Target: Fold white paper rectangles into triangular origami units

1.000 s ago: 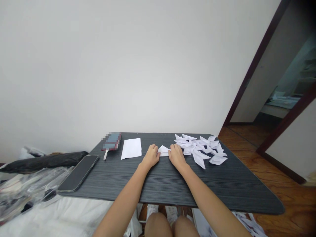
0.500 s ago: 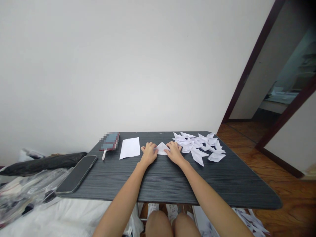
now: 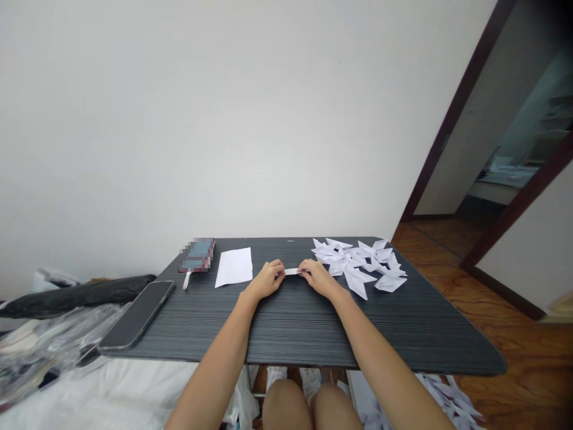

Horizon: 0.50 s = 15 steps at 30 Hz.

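A small folded white paper piece (image 3: 292, 272) is held just above the dark table (image 3: 290, 334), seen edge-on as a thin strip. My left hand (image 3: 267, 279) pinches its left end and my right hand (image 3: 319, 278) pinches its right end; both have closed fingers. A flat white sheet (image 3: 234, 267) lies to the left of my left hand. A heap of several folded white paper shapes (image 3: 358, 263) lies to the right of my right hand.
A dark phone (image 3: 137, 314) lies near the table's left edge, with a small blurred card-like object (image 3: 197, 255) and a white pen (image 3: 185, 280) behind it. A long black bundle (image 3: 76, 294) and clear plastic clutter lie left of the table. Paper scraps (image 3: 443, 400) litter the wooden floor.
The folded paper lay flat as a triangle under my fingers; now both hands have lifted it slightly and hold it by its ends. The view has shifted a little.
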Each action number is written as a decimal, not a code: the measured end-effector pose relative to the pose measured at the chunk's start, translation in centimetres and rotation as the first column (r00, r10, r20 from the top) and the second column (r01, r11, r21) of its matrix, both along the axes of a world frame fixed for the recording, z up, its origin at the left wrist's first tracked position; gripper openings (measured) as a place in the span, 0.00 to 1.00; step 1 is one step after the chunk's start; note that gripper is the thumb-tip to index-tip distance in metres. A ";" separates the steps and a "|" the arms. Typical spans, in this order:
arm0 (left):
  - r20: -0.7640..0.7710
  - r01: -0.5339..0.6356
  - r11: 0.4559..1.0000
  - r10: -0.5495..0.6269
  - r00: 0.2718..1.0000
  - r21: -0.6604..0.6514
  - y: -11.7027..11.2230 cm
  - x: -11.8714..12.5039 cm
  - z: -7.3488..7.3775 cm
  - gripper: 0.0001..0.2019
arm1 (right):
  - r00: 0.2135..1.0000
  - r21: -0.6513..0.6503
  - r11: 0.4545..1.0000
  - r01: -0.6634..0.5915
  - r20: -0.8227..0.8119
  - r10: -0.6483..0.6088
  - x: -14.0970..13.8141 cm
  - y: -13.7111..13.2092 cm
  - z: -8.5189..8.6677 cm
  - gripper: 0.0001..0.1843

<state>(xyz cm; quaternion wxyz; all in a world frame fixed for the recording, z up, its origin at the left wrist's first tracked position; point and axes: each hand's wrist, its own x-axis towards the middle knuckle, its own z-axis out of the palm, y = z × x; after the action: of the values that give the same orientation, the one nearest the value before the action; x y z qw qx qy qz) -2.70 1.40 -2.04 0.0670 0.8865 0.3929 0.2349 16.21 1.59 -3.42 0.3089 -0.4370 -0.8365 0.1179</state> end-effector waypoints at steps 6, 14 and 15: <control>0.081 -0.023 0.998 0.027 0.996 -0.057 0.6 -0.1 -0.1 0.10 | 0.998 -0.029 0.999 0.040 -0.055 -0.042 -0.1 0.4 -0.2 0.09; 0.147 -0.206 0.968 0.227 0.963 -0.145 1.4 0.3 -0.9 0.10 | 0.972 -0.116 0.976 0.187 -0.119 -0.200 -0.5 1.7 -1.2 0.10; 0.130 -0.218 0.967 0.235 0.963 -0.131 1.5 0.4 -0.9 0.09 | 0.973 -0.112 0.975 0.193 -0.105 -0.205 -0.5 1.8 -1.3 0.10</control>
<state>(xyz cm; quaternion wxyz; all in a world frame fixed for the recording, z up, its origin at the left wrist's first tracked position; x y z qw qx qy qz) -2.32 2.91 -2.93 0.1189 0.8111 0.4988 0.2814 15.68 3.39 -4.76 0.3445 -0.5263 -0.7620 0.1537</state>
